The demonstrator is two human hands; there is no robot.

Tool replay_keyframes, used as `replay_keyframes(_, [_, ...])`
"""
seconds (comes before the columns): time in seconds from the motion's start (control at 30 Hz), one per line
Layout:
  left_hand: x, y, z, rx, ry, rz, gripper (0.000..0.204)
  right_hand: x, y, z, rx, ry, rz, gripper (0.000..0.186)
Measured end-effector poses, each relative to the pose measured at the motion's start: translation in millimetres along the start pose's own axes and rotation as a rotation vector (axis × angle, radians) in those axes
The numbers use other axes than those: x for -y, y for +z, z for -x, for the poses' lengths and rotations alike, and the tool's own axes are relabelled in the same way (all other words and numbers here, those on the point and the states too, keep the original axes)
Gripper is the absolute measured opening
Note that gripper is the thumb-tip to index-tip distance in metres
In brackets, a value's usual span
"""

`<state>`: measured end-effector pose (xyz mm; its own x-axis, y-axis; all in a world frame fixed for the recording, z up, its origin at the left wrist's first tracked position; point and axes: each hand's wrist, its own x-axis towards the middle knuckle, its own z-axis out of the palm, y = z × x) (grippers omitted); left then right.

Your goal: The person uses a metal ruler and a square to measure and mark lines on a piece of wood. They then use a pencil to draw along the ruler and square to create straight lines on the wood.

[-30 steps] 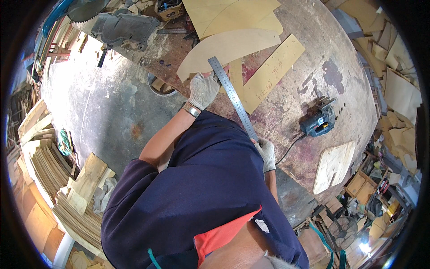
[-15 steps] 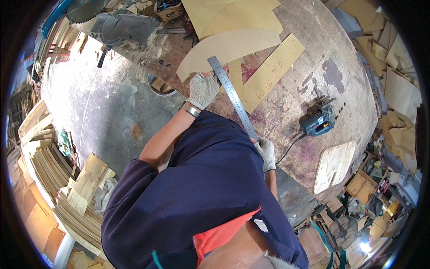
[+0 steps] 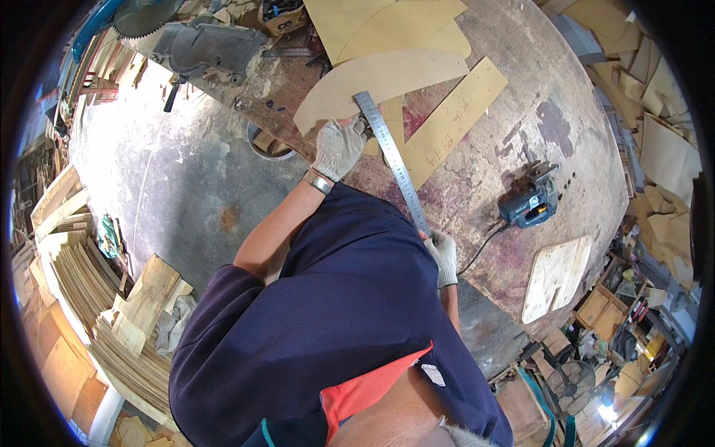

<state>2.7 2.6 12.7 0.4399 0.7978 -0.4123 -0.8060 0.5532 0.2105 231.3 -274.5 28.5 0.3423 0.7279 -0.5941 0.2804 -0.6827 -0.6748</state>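
My left hand (image 3: 337, 149), in a pale knitted glove, has its fingers bent beside the upper part of a long steel ruler (image 3: 391, 153); what they hold is too small to make out. The ruler lies diagonally, its upper end over a curved pale template (image 3: 380, 73). My right hand (image 3: 443, 257), also gloved, grips the ruler's lower end near the bench's near edge. Under and right of the ruler lie a yellowish strip (image 3: 454, 119) with markings and another yellowish piece (image 3: 393, 115).
A corded jigsaw (image 3: 525, 205) and a pale board (image 3: 555, 279) lie on the worn bench (image 3: 573, 164) at right. At the top are yellow sheets (image 3: 395, 22) and a circular saw (image 3: 205, 48). Stacked wood strips (image 3: 89, 298) stand at lower left; a metal basin (image 3: 268, 145) is below the bench's left edge.
The ruler's upper end has shifted slightly to the right on the curved template. Both hands have barely moved.
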Motion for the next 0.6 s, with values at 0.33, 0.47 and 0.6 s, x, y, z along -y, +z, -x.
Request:
replay_keyframes(0.33, [0.0,4.5,-1.0,0.035,0.024,-0.049,0.043,-10.7,2.1,-4.0,0.013,0.053,-0.021,0.049])
replay_keyframes(0.47, [0.9,16.2,0.1,0.086,0.006,-0.065,0.042,-8.3,3.6,-2.2,0.011,0.047,-0.053,0.047])
replay_keyframes(0.6, [-7.9,-62.9,-27.5,0.489,-0.323,0.519,0.044,-5.3,4.7,-0.7,-0.018,0.012,0.088,0.049])
